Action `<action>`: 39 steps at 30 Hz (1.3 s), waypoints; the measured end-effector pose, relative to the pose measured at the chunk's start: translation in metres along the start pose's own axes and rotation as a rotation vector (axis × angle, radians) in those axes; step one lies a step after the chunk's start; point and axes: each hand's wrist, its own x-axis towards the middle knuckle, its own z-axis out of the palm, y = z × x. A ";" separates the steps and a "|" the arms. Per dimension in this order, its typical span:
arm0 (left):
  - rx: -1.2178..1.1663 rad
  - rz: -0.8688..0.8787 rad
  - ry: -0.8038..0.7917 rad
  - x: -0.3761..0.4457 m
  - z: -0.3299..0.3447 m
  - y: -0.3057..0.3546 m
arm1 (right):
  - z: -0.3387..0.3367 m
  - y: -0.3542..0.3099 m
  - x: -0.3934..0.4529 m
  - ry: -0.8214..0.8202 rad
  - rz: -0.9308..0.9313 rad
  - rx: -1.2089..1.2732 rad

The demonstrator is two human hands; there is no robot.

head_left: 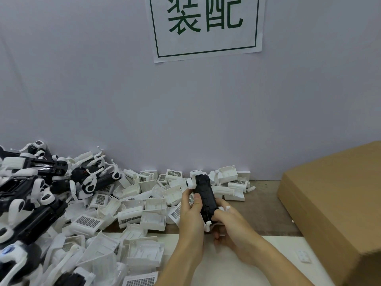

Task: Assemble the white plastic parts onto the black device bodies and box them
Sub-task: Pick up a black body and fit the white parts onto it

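1. Both hands are gripping one black device body (206,198), held upright just in front of the wall (185,120): left hand (190,213) is curling round its left flank, thumb pressing near a white grilled part (191,198); right hand (228,221) is wrapping the lower end from the right.
2. White clips are showing at the body's top (193,178) and base (208,223); whether they are fully seated is probably not readable from this angle.
3. Loose white plastic parts (134,203) are lying heaped left of the held body; further left, a pile of black-and-white units (31,193).
4. Cardboard box (334,199) is sitting right of the body, well apart.
5. Handling judgement: the body is looking rigid and light; thin white arms are likely snapping if levered. Best grip is along the black flanks, pressing the clip straight in.
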 end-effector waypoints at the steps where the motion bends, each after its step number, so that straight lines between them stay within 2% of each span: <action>1: -0.012 -0.008 -0.010 0.000 0.000 0.000 | -0.001 -0.001 0.000 -0.006 0.010 0.020; 3: -0.026 0.012 -0.024 -0.001 -0.001 0.000 | -0.004 -0.004 0.000 -0.030 0.024 0.054; 6: 0.031 0.136 0.035 -0.003 -0.002 0.001 | -0.007 -0.005 -0.001 -0.069 0.007 0.005; 9: 0.130 0.213 0.102 -0.002 -0.003 0.001 | -0.010 -0.004 -0.002 0.058 -0.015 -0.047; 13: 0.276 0.184 0.156 0.000 -0.004 0.002 | -0.013 -0.007 -0.004 0.210 -0.143 -0.102; 17: 0.352 0.233 0.208 -0.002 -0.002 0.004 | -0.003 -0.010 -0.008 0.091 -0.243 -0.182; 20: 0.286 0.204 0.139 -0.003 0.001 0.002 | 0.001 -0.006 -0.005 0.082 -0.261 -0.214; 24: 0.304 0.171 0.044 -0.005 0.002 0.000 | -0.008 -0.006 -0.002 0.238 -0.264 -0.197; 28: 0.201 -0.032 -0.090 -0.006 0.003 0.000 | -0.012 -0.010 -0.005 0.116 -0.238 -0.020; 30: 0.117 -0.118 -0.136 -0.007 0.005 0.002 | -0.011 -0.009 -0.006 0.080 -0.242 -0.050; 34: 0.182 -0.180 -0.107 -0.004 0.002 -0.004 | -0.016 -0.004 -0.002 0.335 -0.318 -0.391; 36: 0.203 -0.187 -0.104 -0.004 0.001 -0.003 | -0.018 -0.001 0.001 0.402 -0.394 -0.538; 39: 0.180 -0.170 -0.044 -0.004 0.000 0.001 | -0.023 0.001 0.007 0.542 -0.437 -0.611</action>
